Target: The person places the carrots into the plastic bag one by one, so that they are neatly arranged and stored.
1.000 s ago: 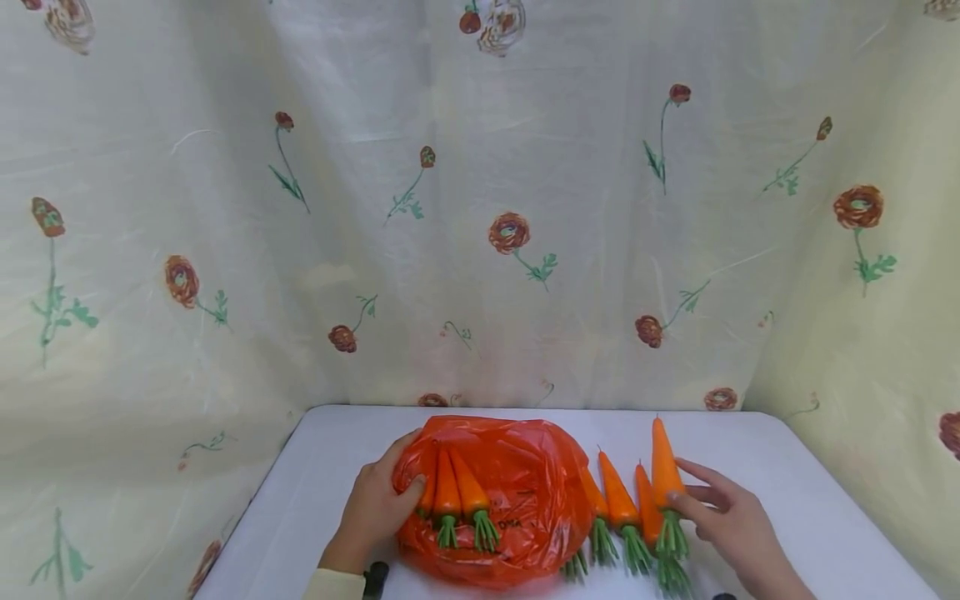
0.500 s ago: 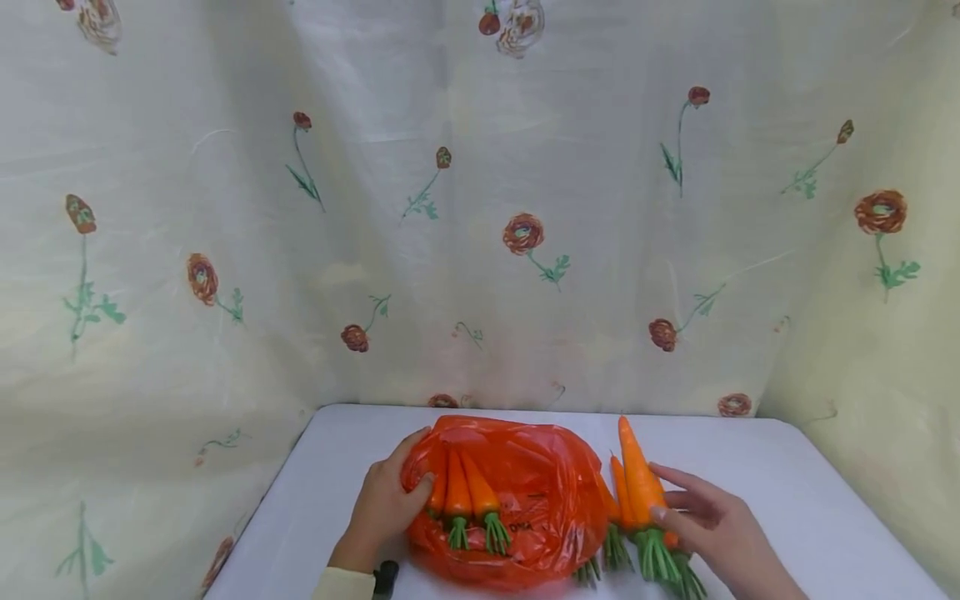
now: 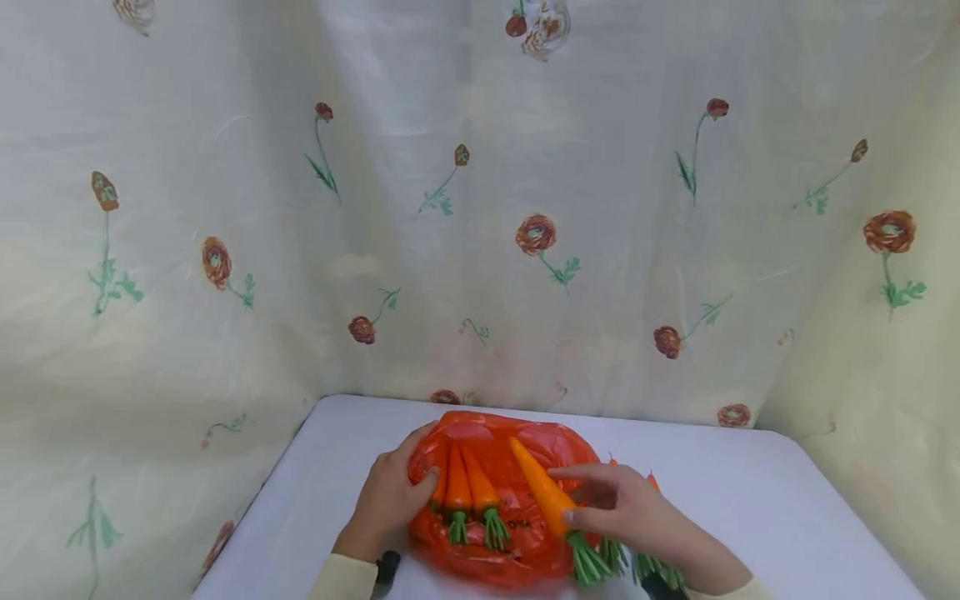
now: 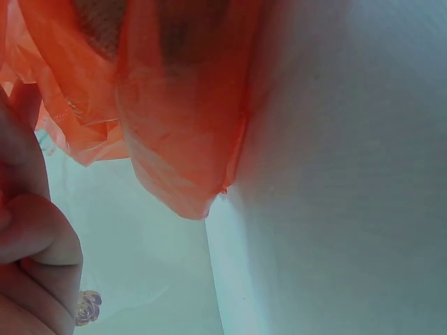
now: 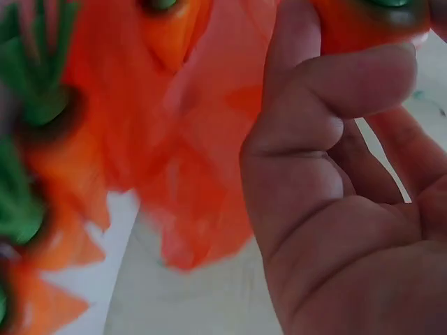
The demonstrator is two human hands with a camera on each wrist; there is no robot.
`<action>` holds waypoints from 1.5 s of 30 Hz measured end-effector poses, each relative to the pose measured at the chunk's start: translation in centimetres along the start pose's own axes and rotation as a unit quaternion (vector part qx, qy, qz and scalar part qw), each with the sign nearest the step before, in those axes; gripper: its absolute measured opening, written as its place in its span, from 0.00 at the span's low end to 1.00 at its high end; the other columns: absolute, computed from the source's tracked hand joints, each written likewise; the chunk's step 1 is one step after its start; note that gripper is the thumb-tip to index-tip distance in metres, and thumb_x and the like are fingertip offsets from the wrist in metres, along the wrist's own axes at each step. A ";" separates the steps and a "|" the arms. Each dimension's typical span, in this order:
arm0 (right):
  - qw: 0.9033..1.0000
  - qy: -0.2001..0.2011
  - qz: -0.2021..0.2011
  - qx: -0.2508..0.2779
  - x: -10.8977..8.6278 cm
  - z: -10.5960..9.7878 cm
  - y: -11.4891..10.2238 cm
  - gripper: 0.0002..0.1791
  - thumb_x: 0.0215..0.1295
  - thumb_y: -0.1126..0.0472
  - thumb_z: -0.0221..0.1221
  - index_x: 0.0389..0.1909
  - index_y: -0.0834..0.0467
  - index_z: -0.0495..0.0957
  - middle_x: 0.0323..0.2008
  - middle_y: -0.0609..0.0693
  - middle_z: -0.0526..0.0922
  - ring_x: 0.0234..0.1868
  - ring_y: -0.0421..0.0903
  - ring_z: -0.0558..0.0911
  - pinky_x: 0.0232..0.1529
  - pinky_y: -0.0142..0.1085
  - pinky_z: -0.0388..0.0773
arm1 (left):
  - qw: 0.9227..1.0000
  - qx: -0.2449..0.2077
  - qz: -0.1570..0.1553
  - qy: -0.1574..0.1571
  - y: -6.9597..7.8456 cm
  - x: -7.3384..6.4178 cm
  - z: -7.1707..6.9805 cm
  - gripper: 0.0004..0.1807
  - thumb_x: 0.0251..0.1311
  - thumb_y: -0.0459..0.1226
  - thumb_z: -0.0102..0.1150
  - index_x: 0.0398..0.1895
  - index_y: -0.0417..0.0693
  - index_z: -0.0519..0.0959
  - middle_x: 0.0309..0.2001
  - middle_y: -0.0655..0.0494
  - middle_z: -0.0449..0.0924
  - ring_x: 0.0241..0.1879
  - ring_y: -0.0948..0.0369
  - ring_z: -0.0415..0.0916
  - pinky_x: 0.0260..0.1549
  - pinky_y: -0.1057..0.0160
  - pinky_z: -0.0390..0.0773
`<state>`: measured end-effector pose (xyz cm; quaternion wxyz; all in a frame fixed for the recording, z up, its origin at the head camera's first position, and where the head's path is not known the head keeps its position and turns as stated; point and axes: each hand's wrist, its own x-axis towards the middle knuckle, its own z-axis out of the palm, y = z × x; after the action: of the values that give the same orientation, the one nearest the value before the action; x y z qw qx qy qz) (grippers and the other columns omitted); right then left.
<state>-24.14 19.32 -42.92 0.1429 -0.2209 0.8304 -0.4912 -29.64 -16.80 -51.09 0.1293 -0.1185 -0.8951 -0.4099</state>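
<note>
A red plastic bag (image 3: 487, 423) lies open on the white table, with three orange carrots (image 3: 477, 482) with green tops in its left part. My left hand (image 3: 388, 498) grips the bag's left edge, thumb on the inner side; in the left wrist view, red plastic (image 4: 178, 132) hangs beside the curled fingers (image 4: 42, 237). Over the bag's right side, my right hand (image 3: 626, 507) pinches another carrot (image 3: 542, 486), tip pointing up and left, green top towards me. The right wrist view shows thumb and fingers around the thick end of this carrot (image 5: 363, 28).
Several more carrots (image 5: 63, 167) lie on the table right of the bag, partly hidden by my right arm in the head view. The white table (image 3: 780, 500) ends at a flowered curtain (image 3: 600, 358) behind and at the sides. Dark bands sit at both wrists.
My right hand has carried the carrot leftwards from above the loose carrots to over the bag, tilting its tip left. My left hand stays on the bag's edge. The head view has shifted slightly.
</note>
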 end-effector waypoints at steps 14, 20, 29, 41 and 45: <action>0.995 -0.033 0.027 -0.086 8.2 3.1 -0.8 0.24 0.63 0.48 0.73 0.60 0.48 0.86 0.50 0.45 0.86 0.42 0.49 0.84 0.44 0.45 0.87 | 1.000 0.014 -0.023 -0.004 -0.7 0.2 0.7 0.38 0.67 0.42 0.68 0.79 0.71 0.66 0.60 0.56 0.84 0.52 0.54 0.81 0.55 0.40 0.83; 0.994 -0.009 0.056 -0.088 10.4 3.5 1.1 0.25 0.62 0.49 0.74 0.60 0.50 0.86 0.54 0.48 0.84 0.45 0.49 0.82 0.44 0.45 0.88 | 0.999 0.017 -0.032 0.001 -0.4 0.1 0.7 0.38 0.67 0.43 0.68 0.79 0.71 0.66 0.61 0.55 0.83 0.53 0.51 0.80 0.55 0.38 0.82; 0.994 0.018 0.105 -0.033 10.8 3.8 5.1 0.29 0.63 0.53 0.73 0.64 0.56 0.82 0.53 0.51 0.85 0.37 0.50 0.83 0.40 0.42 0.87 | 0.999 0.025 -0.030 -0.018 -0.1 -0.3 0.8 0.39 0.67 0.43 0.66 0.80 0.69 0.66 0.61 0.55 0.83 0.54 0.53 0.81 0.56 0.40 0.83; 0.995 -0.020 0.086 -0.043 11.5 3.8 5.1 0.29 0.65 0.59 0.72 0.66 0.60 0.79 0.48 0.51 0.86 0.39 0.49 0.84 0.41 0.43 0.89 | 0.999 0.033 -0.028 -0.008 -0.2 0.2 0.3 0.39 0.67 0.44 0.68 0.80 0.70 0.65 0.64 0.55 0.81 0.57 0.52 0.80 0.58 0.40 0.81; 0.995 -0.029 0.080 -0.046 11.6 3.8 5.0 0.28 0.66 0.59 0.72 0.66 0.60 0.79 0.50 0.52 0.86 0.41 0.49 0.85 0.42 0.44 0.89 | 0.999 0.040 -0.036 0.002 -0.3 0.3 0.1 0.40 0.66 0.44 0.68 0.80 0.72 0.65 0.63 0.54 0.82 0.57 0.50 0.80 0.57 0.39 0.82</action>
<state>-33.53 12.62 -49.33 0.1954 -0.1743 0.8627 -0.4327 -29.99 -16.86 -51.29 0.1211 -0.0802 -0.9143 -0.3782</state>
